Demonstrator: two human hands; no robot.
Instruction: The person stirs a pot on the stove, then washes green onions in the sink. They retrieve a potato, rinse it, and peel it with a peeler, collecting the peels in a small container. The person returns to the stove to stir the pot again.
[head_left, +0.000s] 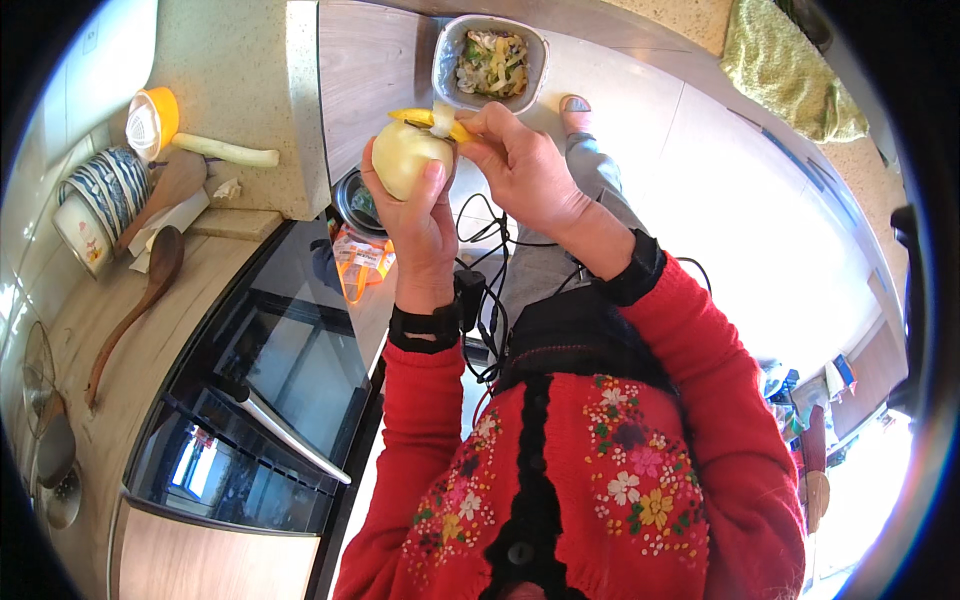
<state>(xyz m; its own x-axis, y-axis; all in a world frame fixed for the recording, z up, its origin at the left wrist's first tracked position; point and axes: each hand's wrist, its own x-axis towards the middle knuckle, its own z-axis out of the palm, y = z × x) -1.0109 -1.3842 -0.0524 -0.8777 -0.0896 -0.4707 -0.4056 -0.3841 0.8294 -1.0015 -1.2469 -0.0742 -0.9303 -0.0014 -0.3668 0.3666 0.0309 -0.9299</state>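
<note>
My left hand (412, 217) grips a round, pale yellow-green fruit or vegetable (403, 159), with the thumb on its near side. The surface in view is smooth and pale. A yellow hand peeler (409, 116) is held in my right hand (517, 161), its blade against the upper part of the round piece. At the blade hangs a pale, translucent strip (444, 118). Just beyond both hands, a grey-white bin (541, 56) on the floor contains vegetable peelings and scraps (491, 64).
To the left, the counter (225, 45) bears a wooden spoon (166, 259), blue-patterned bowls (112, 184), an orange-and-white juicer (154, 120) and a long pale green stalk (225, 148). A glass-fronted oven (277, 360) stands beside me. Black cables (491, 292) hang below my hands.
</note>
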